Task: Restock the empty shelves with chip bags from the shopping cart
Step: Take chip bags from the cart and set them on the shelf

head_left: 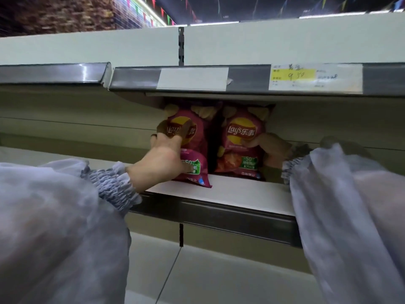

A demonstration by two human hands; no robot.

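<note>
Two magenta Lay's chip bags stand upright side by side at the back of the white shelf (230, 191). My left hand (163, 159) lies flat on the front of the left chip bag (198, 148), fingers spread upward over the logo and thumb across its lower part. My right hand (275, 150) holds the right chip bag (238, 154) at its right edge, with the thumb on the bag's front; its fingers are hidden behind the bag. Grey sleeves cover both forearms. No shopping cart is in view.
The upper shelf's metal rail (135, 77) hangs low over the bag tops, with a blank label (192, 79) and a yellow price tag (313, 77). The shelf runs bare to the left and right of the bags. A lower shelf (219, 277) lies beneath.
</note>
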